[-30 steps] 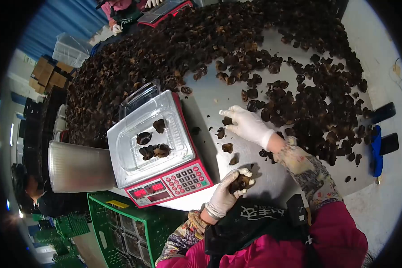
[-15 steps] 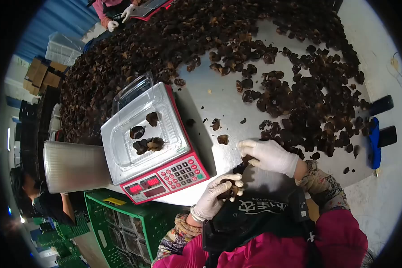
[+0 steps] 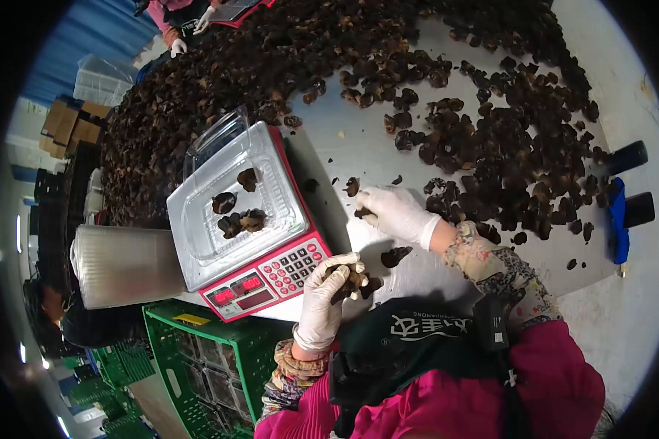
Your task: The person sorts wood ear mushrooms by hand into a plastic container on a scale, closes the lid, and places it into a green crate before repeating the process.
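My left hand (image 3: 322,301), in a white glove, curls around several dark brown wood ear mushrooms (image 3: 353,285) near the table's front edge. My right hand (image 3: 401,214), also gloved, has its fingers down on the metal table, pinching a wood ear mushroom (image 3: 362,212) that is mostly hidden. A loose dark piece (image 3: 396,256) lies between the hands. Left of them, a red-and-silver weighing scale (image 3: 267,282) bears a clear plastic tray (image 3: 285,212). A few wood ear mushrooms (image 3: 243,222) lie in that tray.
A large heap of wood ear mushrooms (image 3: 220,95) covers the far table, with more (image 3: 520,161) at right. Stacked clear trays (image 3: 128,267) stand left of the scale. Below is a green crate (image 3: 198,336) of packed boxes. Another person's gloved hand (image 3: 178,47) shows at the far left.
My right hand has moved forward and left onto a mushroom piece on the table. My left hand has shifted left, toward the scale, with its mushrooms. A dark piece now shows between them.
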`<action>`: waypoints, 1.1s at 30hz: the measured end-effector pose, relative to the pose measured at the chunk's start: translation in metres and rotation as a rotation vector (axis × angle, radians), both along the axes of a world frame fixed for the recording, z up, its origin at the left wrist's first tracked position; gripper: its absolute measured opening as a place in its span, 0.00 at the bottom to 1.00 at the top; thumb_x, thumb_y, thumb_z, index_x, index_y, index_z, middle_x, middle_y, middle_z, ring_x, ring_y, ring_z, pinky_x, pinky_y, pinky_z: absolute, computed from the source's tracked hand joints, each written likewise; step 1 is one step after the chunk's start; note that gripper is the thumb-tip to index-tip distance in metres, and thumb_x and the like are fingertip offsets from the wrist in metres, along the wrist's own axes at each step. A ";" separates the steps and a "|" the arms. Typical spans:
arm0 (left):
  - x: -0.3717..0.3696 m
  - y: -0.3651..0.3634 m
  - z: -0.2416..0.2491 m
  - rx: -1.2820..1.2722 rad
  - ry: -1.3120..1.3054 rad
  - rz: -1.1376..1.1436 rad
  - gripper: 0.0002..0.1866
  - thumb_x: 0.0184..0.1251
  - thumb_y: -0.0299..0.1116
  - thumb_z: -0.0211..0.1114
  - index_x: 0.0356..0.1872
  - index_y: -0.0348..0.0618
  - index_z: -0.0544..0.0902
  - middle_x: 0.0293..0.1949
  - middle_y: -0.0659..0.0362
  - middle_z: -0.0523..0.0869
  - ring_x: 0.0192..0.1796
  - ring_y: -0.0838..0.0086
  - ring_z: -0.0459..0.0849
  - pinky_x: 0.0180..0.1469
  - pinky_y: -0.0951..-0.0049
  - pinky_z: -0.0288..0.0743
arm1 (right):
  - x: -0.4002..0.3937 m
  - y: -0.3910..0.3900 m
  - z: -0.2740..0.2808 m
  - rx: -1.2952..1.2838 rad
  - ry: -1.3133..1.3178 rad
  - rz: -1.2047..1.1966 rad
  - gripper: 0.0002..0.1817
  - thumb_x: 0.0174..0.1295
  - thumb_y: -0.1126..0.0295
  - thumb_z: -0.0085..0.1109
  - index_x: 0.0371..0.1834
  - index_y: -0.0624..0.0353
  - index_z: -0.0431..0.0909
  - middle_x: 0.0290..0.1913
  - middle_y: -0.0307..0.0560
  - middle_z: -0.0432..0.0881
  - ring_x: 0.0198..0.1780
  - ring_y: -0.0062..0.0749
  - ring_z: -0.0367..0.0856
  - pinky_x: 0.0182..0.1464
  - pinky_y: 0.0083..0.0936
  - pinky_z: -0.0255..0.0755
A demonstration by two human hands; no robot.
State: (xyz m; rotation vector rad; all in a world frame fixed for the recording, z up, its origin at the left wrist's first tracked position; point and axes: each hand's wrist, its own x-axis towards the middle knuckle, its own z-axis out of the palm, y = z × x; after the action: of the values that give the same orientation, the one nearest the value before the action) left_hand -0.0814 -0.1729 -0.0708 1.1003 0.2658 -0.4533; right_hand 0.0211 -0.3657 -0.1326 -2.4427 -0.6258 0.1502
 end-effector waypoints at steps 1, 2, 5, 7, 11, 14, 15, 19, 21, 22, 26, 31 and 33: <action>-0.001 0.001 -0.001 -0.026 0.036 -0.003 0.16 0.69 0.31 0.58 0.54 0.36 0.78 0.42 0.54 0.83 0.38 0.70 0.82 0.35 0.78 0.73 | 0.000 -0.002 0.003 0.139 0.018 -0.035 0.11 0.55 0.71 0.61 0.41 0.57 0.74 0.42 0.48 0.79 0.42 0.45 0.81 0.44 0.34 0.76; -0.003 0.003 -0.004 -0.055 0.073 0.005 0.16 0.69 0.32 0.57 0.55 0.36 0.77 0.43 0.54 0.83 0.39 0.70 0.82 0.36 0.78 0.73 | -0.001 -0.005 0.010 0.276 0.040 -0.061 0.11 0.55 0.72 0.62 0.41 0.58 0.74 0.39 0.49 0.80 0.40 0.45 0.82 0.43 0.33 0.76; -0.005 0.003 -0.012 -0.194 0.153 -0.048 0.25 0.70 0.34 0.56 0.67 0.43 0.66 0.57 0.52 0.78 0.47 0.69 0.83 0.38 0.78 0.76 | -0.018 -0.008 0.039 0.593 0.245 -0.052 0.12 0.54 0.75 0.64 0.41 0.60 0.74 0.35 0.50 0.79 0.38 0.40 0.83 0.38 0.29 0.75; -0.004 0.000 -0.014 -0.317 0.234 -0.092 0.31 0.69 0.37 0.58 0.71 0.49 0.59 0.61 0.55 0.74 0.51 0.69 0.81 0.41 0.78 0.78 | -0.033 -0.007 0.050 0.476 0.099 0.050 0.11 0.56 0.75 0.63 0.41 0.61 0.73 0.36 0.49 0.78 0.39 0.40 0.82 0.40 0.30 0.76; -0.004 -0.004 -0.041 -0.458 0.225 0.035 0.24 0.71 0.39 0.57 0.66 0.45 0.68 0.54 0.58 0.78 0.44 0.73 0.80 0.39 0.78 0.77 | -0.052 -0.007 0.078 0.565 0.449 0.159 0.23 0.58 0.74 0.63 0.58 0.63 0.74 0.47 0.49 0.78 0.41 0.27 0.81 0.43 0.23 0.76; -0.002 0.006 -0.032 -0.578 0.257 0.073 0.20 0.70 0.37 0.59 0.61 0.47 0.72 0.51 0.56 0.79 0.43 0.72 0.77 0.35 0.79 0.75 | -0.040 -0.033 0.062 0.752 0.398 -0.067 0.15 0.60 0.78 0.60 0.51 0.63 0.79 0.50 0.46 0.79 0.38 0.22 0.80 0.42 0.20 0.77; -0.001 0.014 -0.024 -0.626 0.230 0.055 0.19 0.69 0.36 0.59 0.60 0.48 0.73 0.51 0.54 0.78 0.49 0.71 0.77 0.33 0.78 0.75 | -0.033 -0.040 0.052 0.546 0.140 -0.075 0.15 0.61 0.79 0.58 0.51 0.59 0.80 0.51 0.45 0.79 0.39 0.23 0.82 0.42 0.19 0.77; 0.014 0.038 0.033 -0.371 -0.143 0.208 0.21 0.66 0.39 0.62 0.57 0.43 0.74 0.46 0.51 0.79 0.38 0.69 0.81 0.37 0.76 0.77 | -0.045 -0.046 0.019 0.293 0.052 0.035 0.19 0.58 0.78 0.58 0.54 0.54 0.79 0.55 0.46 0.77 0.48 0.37 0.80 0.51 0.27 0.76; 0.037 0.057 0.053 -0.120 -0.380 0.281 0.20 0.65 0.36 0.63 0.56 0.42 0.75 0.46 0.51 0.80 0.37 0.71 0.81 0.38 0.77 0.76 | -0.045 -0.041 0.020 -0.053 -0.157 0.026 0.20 0.56 0.78 0.59 0.53 0.52 0.79 0.56 0.45 0.76 0.52 0.41 0.77 0.54 0.30 0.74; 0.049 0.065 0.059 0.022 -0.512 0.327 0.18 0.66 0.33 0.62 0.56 0.42 0.75 0.46 0.51 0.80 0.38 0.72 0.81 0.38 0.78 0.76 | -0.043 -0.041 0.016 -0.047 -0.159 0.034 0.20 0.56 0.78 0.59 0.53 0.52 0.79 0.56 0.45 0.76 0.52 0.41 0.77 0.54 0.30 0.74; 0.086 0.112 0.070 1.084 -0.859 0.056 0.23 0.58 0.20 0.66 0.57 0.41 0.78 0.57 0.54 0.79 0.57 0.67 0.78 0.63 0.69 0.68 | -0.036 -0.043 0.000 -0.063 0.059 -0.062 0.13 0.56 0.76 0.59 0.45 0.56 0.80 0.50 0.45 0.77 0.50 0.41 0.78 0.50 0.30 0.75; 0.071 0.114 0.075 1.357 -0.922 -0.048 0.30 0.57 0.22 0.67 0.63 0.45 0.75 0.68 0.51 0.70 0.68 0.63 0.70 0.67 0.67 0.65 | -0.048 -0.035 0.018 0.409 0.058 -0.128 0.08 0.60 0.75 0.59 0.43 0.60 0.79 0.41 0.46 0.79 0.37 0.35 0.80 0.41 0.26 0.75; 0.047 0.097 0.071 1.361 -0.887 0.166 0.23 0.61 0.23 0.65 0.60 0.40 0.77 0.59 0.50 0.78 0.51 0.68 0.82 0.55 0.71 0.76 | -0.056 -0.023 0.034 0.527 0.137 -0.116 0.09 0.60 0.77 0.60 0.43 0.60 0.79 0.40 0.44 0.79 0.36 0.30 0.80 0.39 0.23 0.74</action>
State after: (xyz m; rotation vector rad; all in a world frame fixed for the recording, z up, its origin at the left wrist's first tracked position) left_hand -0.0341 -0.0757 -0.0002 2.4448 -0.1890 0.5148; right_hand -0.0346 -0.3888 -0.0982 -1.9336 -0.3988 0.0900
